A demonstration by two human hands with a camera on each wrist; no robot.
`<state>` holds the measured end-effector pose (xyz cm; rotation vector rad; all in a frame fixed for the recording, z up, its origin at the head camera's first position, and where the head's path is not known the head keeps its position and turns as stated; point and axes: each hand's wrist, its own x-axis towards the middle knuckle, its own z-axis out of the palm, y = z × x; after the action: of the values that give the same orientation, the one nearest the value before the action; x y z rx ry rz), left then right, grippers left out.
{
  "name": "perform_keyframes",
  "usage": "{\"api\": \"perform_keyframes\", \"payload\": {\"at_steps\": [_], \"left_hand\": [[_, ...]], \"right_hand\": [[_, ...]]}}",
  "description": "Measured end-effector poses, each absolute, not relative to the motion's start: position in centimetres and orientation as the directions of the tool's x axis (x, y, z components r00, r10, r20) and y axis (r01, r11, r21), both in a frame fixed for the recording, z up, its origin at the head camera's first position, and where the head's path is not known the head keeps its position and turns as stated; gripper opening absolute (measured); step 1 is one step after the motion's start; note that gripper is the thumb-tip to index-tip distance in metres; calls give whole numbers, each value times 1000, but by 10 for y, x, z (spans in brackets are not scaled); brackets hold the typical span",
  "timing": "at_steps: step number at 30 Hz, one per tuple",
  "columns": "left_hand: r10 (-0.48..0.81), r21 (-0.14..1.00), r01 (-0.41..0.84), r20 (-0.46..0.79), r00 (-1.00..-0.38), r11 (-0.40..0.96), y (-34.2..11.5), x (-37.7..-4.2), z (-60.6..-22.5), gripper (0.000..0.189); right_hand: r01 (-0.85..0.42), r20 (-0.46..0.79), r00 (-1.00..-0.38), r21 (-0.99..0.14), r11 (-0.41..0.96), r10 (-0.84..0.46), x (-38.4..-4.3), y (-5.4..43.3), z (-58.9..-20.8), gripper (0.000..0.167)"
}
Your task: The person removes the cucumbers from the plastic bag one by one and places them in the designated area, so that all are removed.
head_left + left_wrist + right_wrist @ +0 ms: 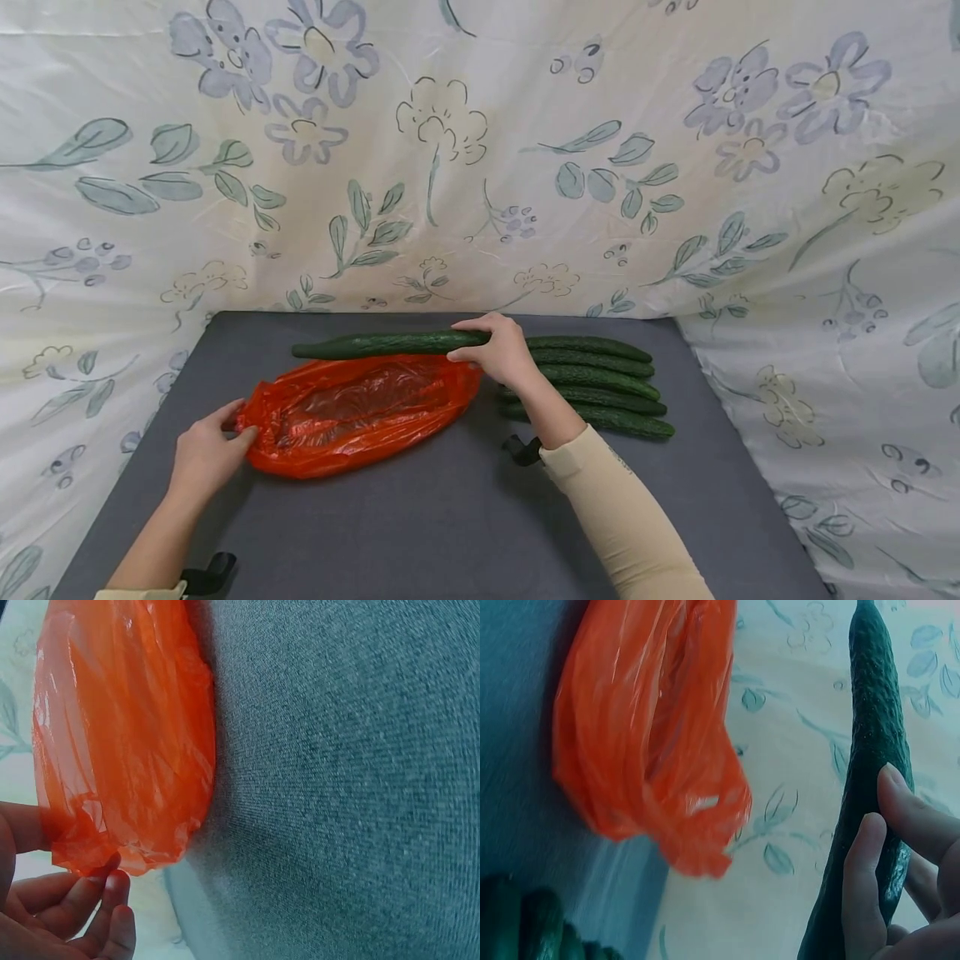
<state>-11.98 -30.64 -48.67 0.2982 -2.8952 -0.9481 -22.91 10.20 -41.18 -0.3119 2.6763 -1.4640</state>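
My right hand [504, 348] grips a long dark green cucumber [390, 342] near its right end, fingers and thumb around it. The cucumber lies crosswise just behind the far rim of an orange plastic bag [300, 471], and in the right wrist view it is raised above the table. The bag's mouth is spread open, facing up. At the bag's left end my left hand [210, 446] pinches the plastic between thumb and fingers. Several more cucumbers [600, 380] lie side by side to the right, partly covered by my right wrist.
The grey table [390, 542] reaches back to a hanging floral cloth [465, 250], which also closes off both sides. Black straps [521, 450] sit at the wrists.
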Motion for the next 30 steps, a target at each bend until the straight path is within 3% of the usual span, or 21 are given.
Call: {"api": "perform_keyframes", "payload": {"at_steps": [30], "left_hand": [[-224, 593, -177, 6, -975, 785, -307, -116, -486, 59]], "right_hand": [[-86, 20, -990, -867, 491, -138, -210, 207, -428, 50]]}}
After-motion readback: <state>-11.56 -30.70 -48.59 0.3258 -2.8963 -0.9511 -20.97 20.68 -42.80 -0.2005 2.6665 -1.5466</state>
